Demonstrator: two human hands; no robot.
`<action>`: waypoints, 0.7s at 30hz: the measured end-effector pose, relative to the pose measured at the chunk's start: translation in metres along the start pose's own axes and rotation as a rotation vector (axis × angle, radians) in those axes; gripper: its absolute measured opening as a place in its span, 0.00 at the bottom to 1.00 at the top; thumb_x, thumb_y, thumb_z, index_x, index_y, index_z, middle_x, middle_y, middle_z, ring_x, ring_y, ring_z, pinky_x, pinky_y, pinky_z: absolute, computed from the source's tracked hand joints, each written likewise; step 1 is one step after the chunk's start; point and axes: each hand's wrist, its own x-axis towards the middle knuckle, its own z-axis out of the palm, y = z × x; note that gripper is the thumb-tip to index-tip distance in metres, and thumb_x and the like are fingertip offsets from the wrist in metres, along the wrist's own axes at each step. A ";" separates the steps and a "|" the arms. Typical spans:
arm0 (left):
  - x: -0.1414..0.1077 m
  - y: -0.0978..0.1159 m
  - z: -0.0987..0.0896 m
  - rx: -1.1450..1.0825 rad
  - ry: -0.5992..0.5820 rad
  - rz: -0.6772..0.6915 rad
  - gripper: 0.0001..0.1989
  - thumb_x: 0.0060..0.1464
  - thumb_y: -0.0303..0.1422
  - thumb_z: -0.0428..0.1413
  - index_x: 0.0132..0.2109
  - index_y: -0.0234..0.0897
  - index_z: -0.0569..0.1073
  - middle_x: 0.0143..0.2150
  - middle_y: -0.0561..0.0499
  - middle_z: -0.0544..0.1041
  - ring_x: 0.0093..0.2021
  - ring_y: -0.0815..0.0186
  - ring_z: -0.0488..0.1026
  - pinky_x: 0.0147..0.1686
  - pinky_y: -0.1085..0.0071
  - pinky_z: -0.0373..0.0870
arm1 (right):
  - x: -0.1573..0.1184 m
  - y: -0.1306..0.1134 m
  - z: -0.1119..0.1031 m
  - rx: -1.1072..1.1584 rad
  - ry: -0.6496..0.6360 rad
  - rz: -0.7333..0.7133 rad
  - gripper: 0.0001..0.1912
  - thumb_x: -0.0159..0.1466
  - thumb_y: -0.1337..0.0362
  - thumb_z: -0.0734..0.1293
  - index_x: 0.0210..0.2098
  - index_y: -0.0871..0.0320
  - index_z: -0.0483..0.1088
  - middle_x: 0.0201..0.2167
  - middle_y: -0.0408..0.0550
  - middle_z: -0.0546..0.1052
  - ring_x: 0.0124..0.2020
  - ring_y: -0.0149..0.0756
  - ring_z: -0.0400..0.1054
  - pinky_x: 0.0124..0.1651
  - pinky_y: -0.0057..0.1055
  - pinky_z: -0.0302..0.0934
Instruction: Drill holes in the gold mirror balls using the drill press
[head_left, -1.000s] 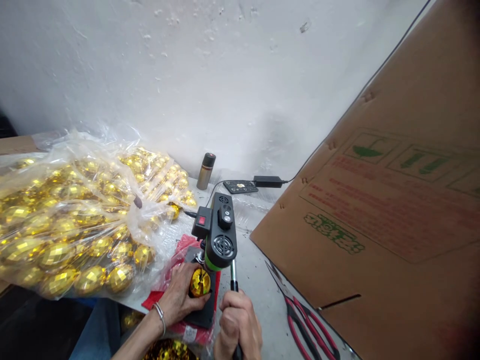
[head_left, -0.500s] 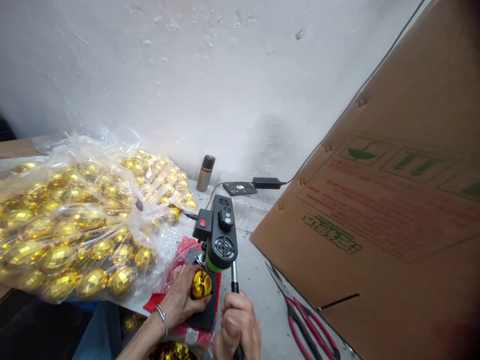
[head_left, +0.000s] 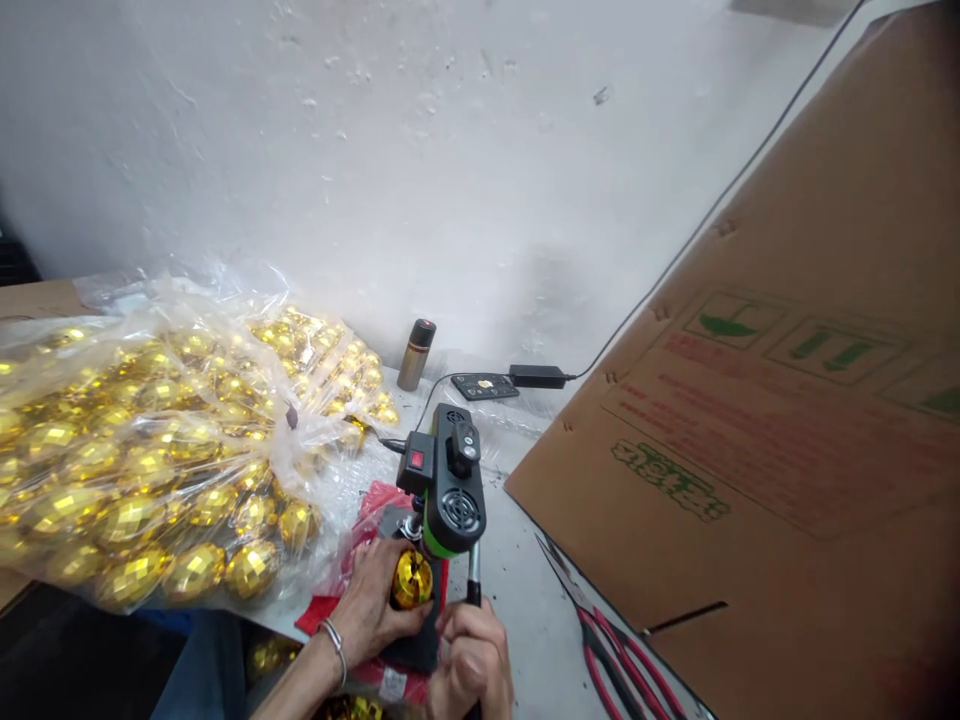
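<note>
Gold ball (head_left: 412, 583) held at black machine (head_left: 456, 485)

Near the bench's (head_left: 517, 590) near edge, the left hand's (head_left: 370, 598) fingers curled round the ball, presumably steadying it; the right hand's (head_left: 474, 655) fingers gripped the lever (head_left: 474, 575), probably for control.

This place looks like a small workshop: a bench-top machine (head_left: 454, 485) stands on the counter (head_left: 517, 560), with big scissors (head_left: 600, 630), a large carton (head_left: 750, 400) and bulk bags of gold balls (head_left: 150, 460) around it.
</note>
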 end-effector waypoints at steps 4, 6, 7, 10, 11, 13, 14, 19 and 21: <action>-0.001 0.002 0.001 -0.004 0.012 0.009 0.23 0.49 0.37 0.67 0.52 0.39 0.76 0.48 0.43 0.81 0.50 0.45 0.77 0.52 0.48 0.71 | -0.003 0.019 -0.011 -0.046 -0.163 -0.185 0.19 0.77 0.68 0.56 0.29 0.55 0.64 0.28 0.39 0.74 0.28 0.26 0.70 0.49 0.31 0.68; -0.001 0.000 0.002 0.002 0.029 0.013 0.22 0.50 0.38 0.66 0.52 0.39 0.76 0.47 0.43 0.81 0.49 0.45 0.77 0.52 0.48 0.71 | 0.001 0.025 -0.016 -0.061 -0.277 -0.277 0.19 0.78 0.66 0.57 0.30 0.55 0.66 0.29 0.38 0.76 0.28 0.25 0.72 0.48 0.29 0.69; -0.001 0.000 0.003 0.006 0.035 0.016 0.22 0.50 0.38 0.66 0.52 0.39 0.76 0.47 0.43 0.81 0.49 0.45 0.77 0.52 0.48 0.71 | 0.004 0.025 -0.017 -0.059 -0.286 -0.296 0.19 0.78 0.65 0.57 0.30 0.55 0.66 0.28 0.38 0.75 0.28 0.25 0.72 0.47 0.28 0.69; 0.001 -0.001 0.004 0.019 0.039 0.024 0.22 0.48 0.36 0.66 0.52 0.39 0.76 0.48 0.43 0.82 0.50 0.45 0.77 0.52 0.48 0.72 | 0.022 0.015 -0.017 -0.036 -0.230 -0.233 0.19 0.77 0.67 0.56 0.29 0.55 0.64 0.26 0.38 0.72 0.24 0.26 0.68 0.42 0.31 0.70; 0.002 0.000 0.004 0.024 0.040 0.024 0.23 0.48 0.35 0.66 0.52 0.39 0.77 0.48 0.43 0.81 0.50 0.44 0.77 0.53 0.47 0.72 | 0.032 0.009 -0.017 -0.016 -0.211 -0.192 0.18 0.76 0.68 0.56 0.29 0.55 0.63 0.25 0.38 0.71 0.23 0.26 0.66 0.39 0.31 0.69; 0.002 -0.001 0.004 0.028 0.050 0.024 0.24 0.46 0.34 0.67 0.53 0.38 0.76 0.49 0.41 0.81 0.51 0.44 0.77 0.53 0.46 0.73 | 0.056 -0.006 -0.015 0.062 -0.224 -0.137 0.17 0.75 0.68 0.58 0.28 0.55 0.62 0.24 0.39 0.69 0.22 0.26 0.64 0.30 0.27 0.63; 0.000 -0.002 0.004 0.024 0.056 0.032 0.25 0.47 0.33 0.67 0.53 0.38 0.76 0.49 0.41 0.81 0.51 0.44 0.77 0.54 0.46 0.73 | 0.070 -0.014 -0.015 0.084 -0.279 -0.089 0.16 0.75 0.70 0.59 0.29 0.55 0.63 0.25 0.40 0.69 0.24 0.27 0.65 0.27 0.25 0.59; -0.038 -0.046 0.009 0.062 0.070 0.215 0.33 0.49 0.39 0.70 0.62 0.43 0.74 0.58 0.39 0.80 0.57 0.43 0.77 0.57 0.48 0.76 | 0.107 -0.042 -0.011 0.059 -0.351 0.112 0.14 0.75 0.68 0.61 0.31 0.55 0.64 0.25 0.38 0.67 0.21 0.24 0.60 0.24 0.24 0.53; -0.055 -0.071 0.011 0.145 0.084 0.311 0.39 0.48 0.51 0.70 0.65 0.45 0.73 0.61 0.37 0.79 0.60 0.40 0.76 0.57 0.49 0.77 | 0.102 -0.047 -0.008 0.032 -0.277 0.158 0.15 0.75 0.68 0.61 0.30 0.55 0.63 0.25 0.38 0.67 0.22 0.25 0.58 0.25 0.25 0.53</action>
